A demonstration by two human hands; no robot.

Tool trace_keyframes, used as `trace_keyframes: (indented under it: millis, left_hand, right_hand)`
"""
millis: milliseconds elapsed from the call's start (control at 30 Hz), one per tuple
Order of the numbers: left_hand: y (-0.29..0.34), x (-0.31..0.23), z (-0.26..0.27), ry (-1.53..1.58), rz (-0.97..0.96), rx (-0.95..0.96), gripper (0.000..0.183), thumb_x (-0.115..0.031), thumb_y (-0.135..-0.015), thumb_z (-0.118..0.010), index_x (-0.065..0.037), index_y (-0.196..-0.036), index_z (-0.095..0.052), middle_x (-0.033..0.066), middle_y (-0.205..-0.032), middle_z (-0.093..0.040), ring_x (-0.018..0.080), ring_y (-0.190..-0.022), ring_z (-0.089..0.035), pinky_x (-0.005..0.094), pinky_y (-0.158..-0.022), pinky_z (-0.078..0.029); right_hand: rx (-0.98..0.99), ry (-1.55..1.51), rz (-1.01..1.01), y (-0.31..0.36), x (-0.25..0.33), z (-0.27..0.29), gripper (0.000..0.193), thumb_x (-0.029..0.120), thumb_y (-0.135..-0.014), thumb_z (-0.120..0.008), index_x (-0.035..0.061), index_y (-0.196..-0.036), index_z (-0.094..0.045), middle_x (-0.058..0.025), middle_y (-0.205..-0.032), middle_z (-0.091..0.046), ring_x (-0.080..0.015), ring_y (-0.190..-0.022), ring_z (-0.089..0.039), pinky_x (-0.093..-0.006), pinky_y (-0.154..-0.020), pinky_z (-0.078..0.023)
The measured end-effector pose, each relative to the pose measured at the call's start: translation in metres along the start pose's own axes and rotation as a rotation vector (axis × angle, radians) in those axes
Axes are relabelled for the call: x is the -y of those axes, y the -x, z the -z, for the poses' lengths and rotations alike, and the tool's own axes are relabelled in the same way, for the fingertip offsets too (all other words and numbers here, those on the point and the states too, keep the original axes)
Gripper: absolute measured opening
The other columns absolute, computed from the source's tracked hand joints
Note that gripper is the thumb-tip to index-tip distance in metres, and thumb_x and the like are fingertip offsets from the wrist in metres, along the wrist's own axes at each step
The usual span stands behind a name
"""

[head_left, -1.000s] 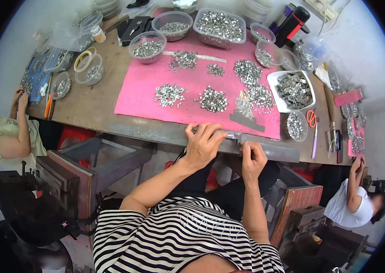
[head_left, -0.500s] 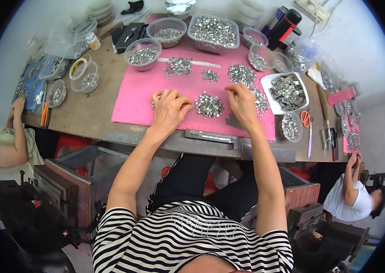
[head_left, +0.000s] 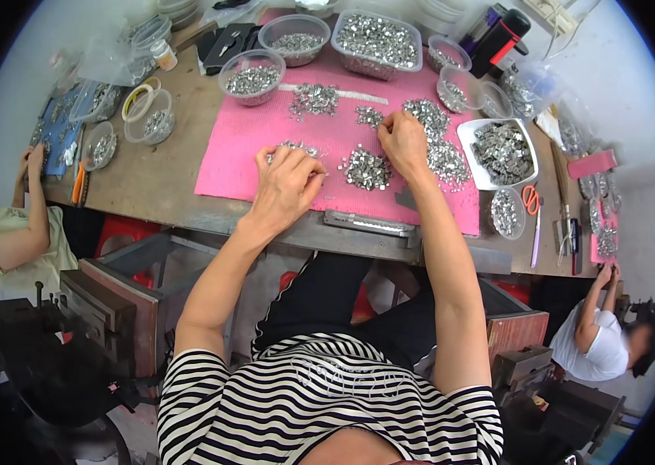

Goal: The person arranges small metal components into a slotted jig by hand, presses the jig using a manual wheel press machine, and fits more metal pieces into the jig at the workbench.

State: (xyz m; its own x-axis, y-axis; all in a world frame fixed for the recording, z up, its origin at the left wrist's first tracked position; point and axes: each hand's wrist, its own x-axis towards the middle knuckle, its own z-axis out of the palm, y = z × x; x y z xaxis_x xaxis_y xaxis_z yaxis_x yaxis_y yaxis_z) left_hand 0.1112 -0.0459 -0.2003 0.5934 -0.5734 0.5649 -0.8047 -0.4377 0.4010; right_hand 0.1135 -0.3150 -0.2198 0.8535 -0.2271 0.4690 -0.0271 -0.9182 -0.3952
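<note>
Small silvery metal pieces lie in separate piles on a pink ribbed mat (head_left: 226, 155). My left hand (head_left: 290, 180) is over the mat's left part, thumb and forefinger pinched together; anything between them is too small to make out. Behind its knuckles a pile of tiny pieces (head_left: 300, 146) is partly hidden. My right hand (head_left: 405, 143) has its fingers closed at the edge of a small pile (head_left: 369, 116); its fingertips are partly hidden. Between the hands sits a middle pile (head_left: 366, 169) of larger pieces. Right of my right hand are two more piles, a far one (head_left: 426, 118) and a near one (head_left: 445, 161).
A white tray (head_left: 532, 174) of flat metal pieces stands at the right, with orange-handled scissors (head_left: 530, 203) nearby. Clear tubs of pieces, including a rectangular tub (head_left: 378, 46), line the back. A metal bar (head_left: 370, 225) lies along the front edge. Co-workers sit at both sides.
My right hand has moved away from me and left, reaching the small pile. My left hand stays in nearly the same place, still pinched. The whole view has shifted slightly.
</note>
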Motion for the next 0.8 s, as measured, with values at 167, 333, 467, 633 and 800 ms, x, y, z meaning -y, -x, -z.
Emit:
trace_keyframes:
  millis: [167, 333, 467, 633, 800]
  left_hand:
    - [0.021, 0.010, 0.015, -0.068, -0.053, 0.119, 0.010, -0.007, -0.085, -0.071, -0.009, -0.094, -0.067, 0.0038, -0.091, -0.062, 0.0231, -0.098, -0.058, 0.0471, -0.098, -0.035]
    - [0.024, 0.011, 0.002, -0.042, -0.081, 0.105, 0.013, -0.008, -0.085, -0.072, -0.010, -0.098, -0.068, 0.0030, -0.090, -0.059, 0.0229, -0.096, -0.057, 0.0463, -0.097, -0.035]
    - [0.028, -0.001, -0.004, -0.034, 0.030, 0.023, 0.011, -0.012, -0.084, -0.075, -0.013, -0.095, -0.073, 0.0017, -0.090, -0.059, 0.0220, -0.096, -0.057, 0.0458, -0.097, -0.034]
    - [0.035, -0.011, -0.013, -0.025, 0.147, -0.086, 0.010, -0.017, -0.082, -0.078, -0.014, -0.091, -0.076, 0.0006, -0.091, -0.060, 0.0211, -0.095, -0.057, 0.0456, -0.096, -0.033]
    - [0.036, -0.014, -0.015, -0.077, 0.149, -0.119, 0.012, -0.017, -0.083, -0.079, -0.013, -0.094, -0.076, 0.0004, -0.089, -0.063, 0.0202, -0.092, -0.059, 0.0434, -0.097, -0.031]
  right_hand:
    - [0.108, -0.075, 0.027, 0.014, 0.012, 0.040, 0.012, 0.007, -0.084, -0.067, -0.0040, -0.087, -0.064, -0.0214, -0.086, -0.069, -0.0363, -0.080, -0.069, -0.0439, -0.074, -0.054]
    - [0.327, -0.145, 0.128, 0.062, 0.027, 0.074, 0.010, 0.004, -0.082, -0.067, -0.0029, -0.087, -0.062, -0.0191, -0.080, -0.064, -0.0356, -0.073, -0.064, -0.0442, -0.068, -0.051]
    - [0.355, -0.186, 0.115, 0.079, 0.026, 0.072, 0.010, 0.004, -0.084, -0.071, -0.0024, -0.089, -0.066, -0.0169, -0.086, -0.064, -0.0337, -0.076, -0.064, -0.0429, -0.069, -0.051]
    - [0.378, -0.264, 0.074, 0.083, 0.024, 0.077, 0.010, 0.004, -0.084, -0.073, -0.0010, -0.092, -0.071, -0.0150, -0.087, -0.064, -0.0312, -0.075, -0.064, -0.0414, -0.069, -0.051]
    - [0.320, -0.272, 0.093, 0.088, 0.024, 0.074, 0.010, 0.004, -0.085, -0.072, -0.0005, -0.093, -0.071, -0.0135, -0.087, -0.063, -0.0296, -0.076, -0.064, -0.0396, -0.069, -0.051]
